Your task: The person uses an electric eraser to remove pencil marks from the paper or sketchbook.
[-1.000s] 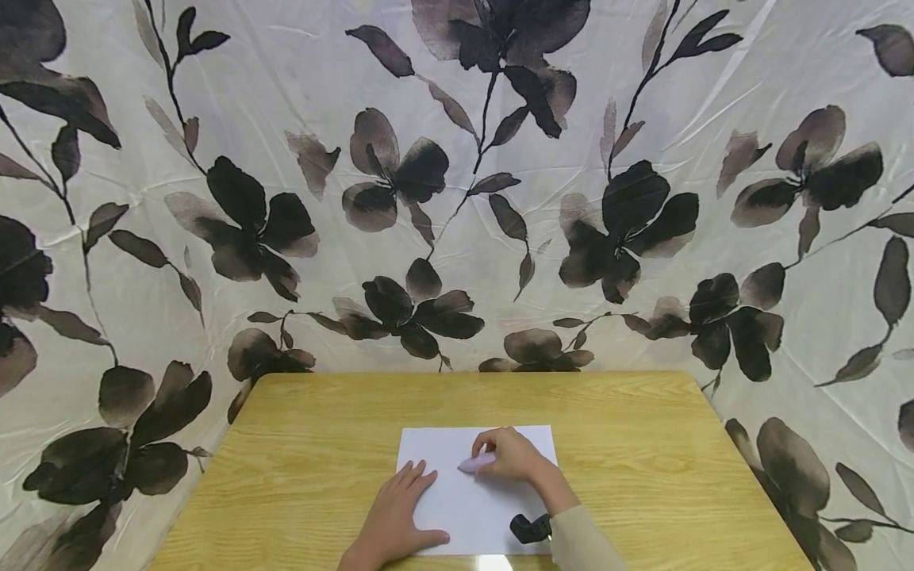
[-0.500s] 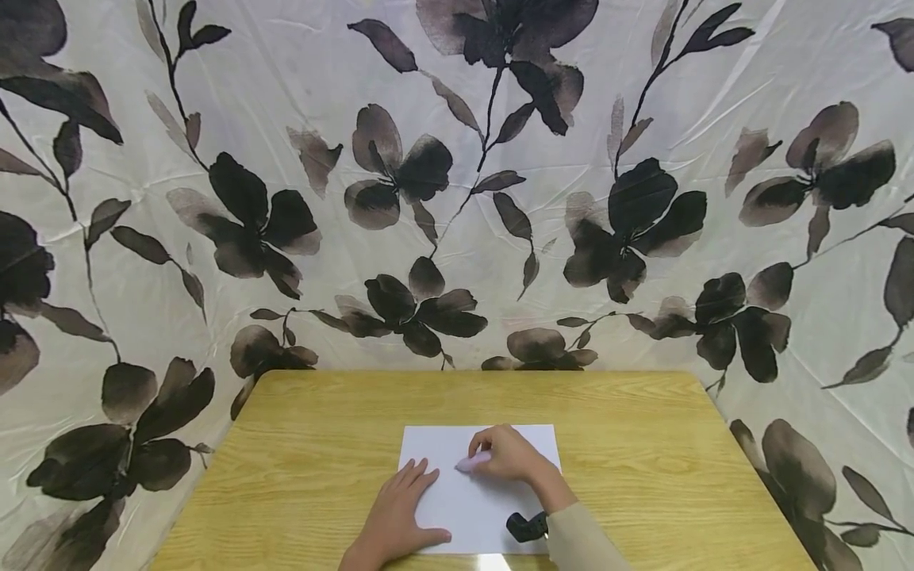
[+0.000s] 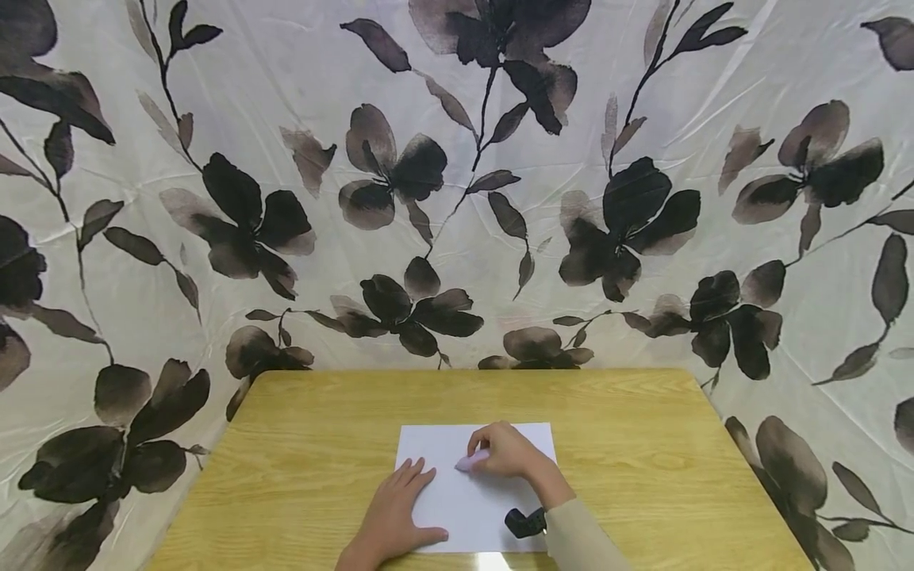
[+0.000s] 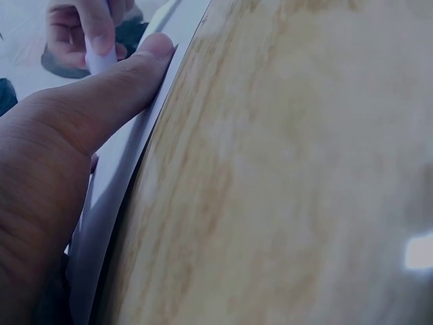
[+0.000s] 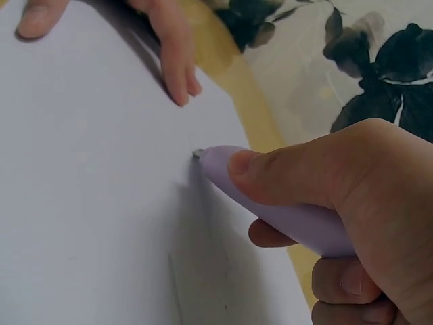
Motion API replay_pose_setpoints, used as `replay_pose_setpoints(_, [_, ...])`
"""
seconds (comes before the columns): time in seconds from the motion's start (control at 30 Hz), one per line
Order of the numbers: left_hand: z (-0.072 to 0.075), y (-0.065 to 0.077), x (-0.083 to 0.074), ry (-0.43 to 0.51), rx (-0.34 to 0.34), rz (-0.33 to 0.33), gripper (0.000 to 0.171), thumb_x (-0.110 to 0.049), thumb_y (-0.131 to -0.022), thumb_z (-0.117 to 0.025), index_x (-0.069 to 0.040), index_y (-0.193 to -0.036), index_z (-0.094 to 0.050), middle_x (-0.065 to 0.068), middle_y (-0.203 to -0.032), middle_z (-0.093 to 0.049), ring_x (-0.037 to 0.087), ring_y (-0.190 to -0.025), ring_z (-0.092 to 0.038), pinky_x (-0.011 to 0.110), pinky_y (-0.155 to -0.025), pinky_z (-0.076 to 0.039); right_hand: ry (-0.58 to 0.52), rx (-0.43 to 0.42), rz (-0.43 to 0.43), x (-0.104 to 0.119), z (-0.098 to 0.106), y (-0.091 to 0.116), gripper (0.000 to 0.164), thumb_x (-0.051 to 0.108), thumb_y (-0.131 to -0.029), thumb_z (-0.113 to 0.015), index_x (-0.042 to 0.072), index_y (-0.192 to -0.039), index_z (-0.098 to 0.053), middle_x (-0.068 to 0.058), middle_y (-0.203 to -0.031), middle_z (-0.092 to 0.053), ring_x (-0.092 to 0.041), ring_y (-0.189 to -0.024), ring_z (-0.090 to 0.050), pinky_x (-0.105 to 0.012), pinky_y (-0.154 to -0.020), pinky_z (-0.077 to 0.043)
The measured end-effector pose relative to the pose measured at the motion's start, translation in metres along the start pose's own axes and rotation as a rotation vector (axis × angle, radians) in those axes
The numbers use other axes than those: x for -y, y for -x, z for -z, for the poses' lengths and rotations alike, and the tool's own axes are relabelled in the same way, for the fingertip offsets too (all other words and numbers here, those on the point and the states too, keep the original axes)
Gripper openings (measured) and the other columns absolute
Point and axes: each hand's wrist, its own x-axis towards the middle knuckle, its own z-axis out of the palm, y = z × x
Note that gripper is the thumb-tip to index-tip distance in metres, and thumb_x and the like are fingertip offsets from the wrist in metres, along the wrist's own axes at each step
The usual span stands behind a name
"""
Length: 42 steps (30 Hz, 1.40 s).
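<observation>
A sheet of white paper lies on the wooden table. My left hand rests flat on its left side, fingers spread and thumb along the near edge; the left wrist view shows that thumb pressing close to the edge. Above the paper's middle, my right hand grips a lilac tapered tool with a small metal tip. Thumb and curled fingers wrap its body, and the tip meets the paper surface. Its exact kind is unclear. A faint thin line shows on the sheet nearby.
A black wrist-worn device sits at my right wrist, over the paper's lower right. Behind the table hangs a pale cloth with dark flowers. A bright reflection shows near the table's front.
My right hand and the lilac tool have shifted very slightly to the left, the tip staying at the paper. The left hand keeps its place. The head view wobbles a little.
</observation>
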Motion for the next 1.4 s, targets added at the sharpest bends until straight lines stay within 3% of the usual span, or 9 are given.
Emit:
replay_pose_setpoints(0.23, [0.0000,0.0004,-0.0008,0.015,0.027,0.025,0.100,-0.080,-0.066,-0.063,-0.015,-0.141,-0.052,0.010,-0.149,-0.042,0.035,-0.139,-0.031,0.058,-0.107,-0.028,-0.029,0.021,0.057,0.0032,-0.0046,-0.0073,0.012,0.015,-0.074,-0.081,0.019,-0.081,-0.073,0.016,-0.066,-0.057,-0.001,-0.061,-0.046,-0.019,-0.054,-0.040])
replay_pose_setpoints(0.5, [0.0037,0.0014,0.0004,0.007,0.033,0.039,0.100,-0.081,-0.066,-0.062,-0.014,-0.140,-0.052,0.012,-0.148,-0.043,0.036,-0.139,-0.031,0.059,-0.106,-0.029,0.013,0.023,0.024,0.0015,-0.0003,-0.0040,0.012,0.015,-0.072,-0.081,0.020,-0.079,-0.073,0.015,-0.064,-0.056,-0.002,-0.060,-0.046,-0.020,-0.054,-0.040])
replay_pose_setpoints(0.7, [0.0020,0.0024,-0.0007,0.018,0.012,0.019,0.098,-0.079,-0.067,-0.064,-0.013,-0.139,-0.054,0.012,-0.147,-0.044,0.037,-0.137,-0.033,0.060,-0.105,-0.030,0.000,0.033,0.058,0.0036,-0.0015,-0.0064,0.011,0.015,-0.074,-0.080,0.019,-0.081,-0.073,0.016,-0.066,-0.057,-0.002,-0.062,-0.047,-0.019,-0.055,-0.041])
replay_pose_setpoints(1.0, [0.0059,0.0006,-0.0011,0.016,0.008,0.014,0.098,-0.078,-0.067,-0.065,-0.012,-0.139,-0.054,0.013,-0.146,-0.045,0.038,-0.137,-0.033,0.061,-0.105,-0.030,0.004,0.017,0.005,-0.0019,0.0018,0.0011,0.011,0.022,-0.075,-0.082,0.022,-0.082,-0.073,0.012,-0.070,-0.060,-0.005,-0.065,-0.049,-0.023,-0.059,-0.043])
replay_pose_setpoints(1.4, [0.0043,0.0019,-0.0004,0.015,0.067,0.057,0.100,-0.081,-0.066,-0.062,-0.017,-0.142,-0.050,0.008,-0.151,-0.039,0.034,-0.141,-0.028,0.057,-0.108,-0.027,-0.001,0.017,0.016,-0.0016,0.0000,-0.0008,0.011,0.020,-0.074,-0.081,0.023,-0.079,-0.072,0.015,-0.068,-0.058,-0.004,-0.063,-0.047,-0.022,-0.056,-0.042])
